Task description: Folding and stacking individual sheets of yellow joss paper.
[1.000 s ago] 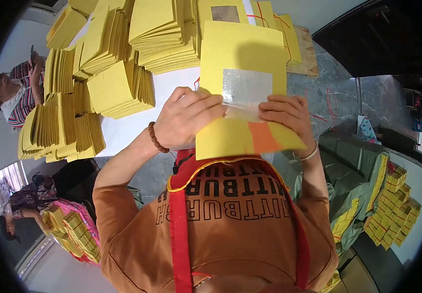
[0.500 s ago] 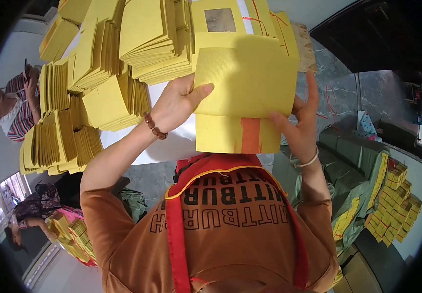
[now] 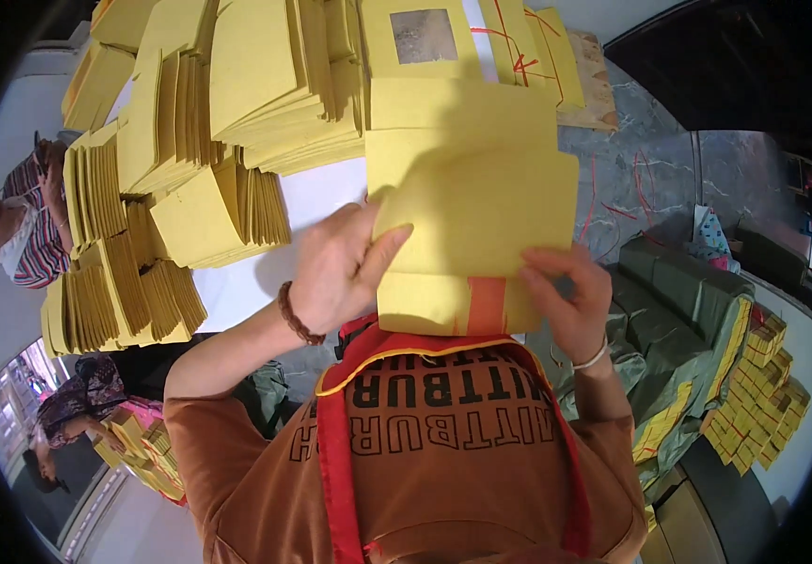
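Coarse yellow paper sheets (image 3: pixel 472 202) lie overlapped in front of my chest, and an orange-red block (image 3: pixel 487 305) shows on the part nearest me. My left hand (image 3: pixel 335 263) is closed on their left edge, thumb on top and the other fingers hidden underneath. At the right edge, my right hand (image 3: pixel 570 296) pinches the paper near its lower fold with bent fingers. Beyond the top sheet, another yellow surface (image 3: pixel 406 103) shows. How many layers I hold, I cannot tell.
Thick stacks of yellow paper (image 3: pixel 255 85) and fanned bundles (image 3: pixel 95 202) cover the white table (image 3: pixel 326 188) at left. Red cord (image 3: pixel 525 64) ties a far bundle. Green-grey covered piles (image 3: pixel 678 282) stand right, beside yellow bundles (image 3: pixel 758 404). Two people (image 3: pixel 34 216) are at left.
Both hands and the paper have come closer to my body. My right hand's raised fingers have bent down onto the edge. More of the yellow surface beyond the sheet now shows.
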Available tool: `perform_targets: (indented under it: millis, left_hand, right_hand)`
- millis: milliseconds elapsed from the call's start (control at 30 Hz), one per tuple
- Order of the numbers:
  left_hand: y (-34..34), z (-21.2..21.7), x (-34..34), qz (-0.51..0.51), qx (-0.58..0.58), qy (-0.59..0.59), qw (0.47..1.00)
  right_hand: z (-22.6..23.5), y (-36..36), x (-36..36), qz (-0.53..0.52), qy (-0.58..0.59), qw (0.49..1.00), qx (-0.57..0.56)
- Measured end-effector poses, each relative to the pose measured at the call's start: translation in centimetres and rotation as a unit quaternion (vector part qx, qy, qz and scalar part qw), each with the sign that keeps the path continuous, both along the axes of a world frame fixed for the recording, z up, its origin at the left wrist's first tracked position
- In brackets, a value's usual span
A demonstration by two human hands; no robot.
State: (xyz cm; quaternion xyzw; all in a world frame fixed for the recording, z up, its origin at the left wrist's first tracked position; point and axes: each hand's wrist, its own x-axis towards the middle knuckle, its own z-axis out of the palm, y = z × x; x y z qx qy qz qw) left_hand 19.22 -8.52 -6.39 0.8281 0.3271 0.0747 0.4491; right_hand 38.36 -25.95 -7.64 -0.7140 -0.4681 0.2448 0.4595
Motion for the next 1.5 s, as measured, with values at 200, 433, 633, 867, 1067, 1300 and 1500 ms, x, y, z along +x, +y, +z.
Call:
perform_targets:
  millis: [200,433,633,867,1067,1300,1500]
  left_hand:
    - [0.0,0.1,0.1,-0.042,0.042,0.002,0.998]
    - [1.3,-0.8,1.3,0.069,-0.291,-0.104,0.948]
    - [1.3,-0.9,1.3,0.1,-0.376,-0.123,0.913]
    - [1.2,-0.1,1.6,0.139,-0.363,-0.104,0.916]
    - [0.9,-1.8,0.8,0.157,-0.227,-0.118,0.954]
    - [1.3,1.9,1.8,0.031,0.233,-0.135,0.963]
    - [-1.8,0.4,5.3,-0.192,0.299,-0.054,0.933]
  right_hand:
    - [0.0,0.4,-0.1,0.003,-0.019,1.0,0.015]
    - [-0.2,1.6,0.3,-0.072,0.106,0.992,-0.003]
    - [-0.4,2.3,0.4,-0.092,0.203,0.975,-0.018]
    - [-0.8,2.4,-0.1,-0.102,0.209,0.973,0.014]
    - [-1.2,2.2,0.0,-0.109,0.189,0.976,0.007]
    - [-1.4,2.4,-0.2,-0.126,0.178,0.976,0.003]
    - [-1.5,2.2,-0.3,-0.131,0.174,0.976,0.011]
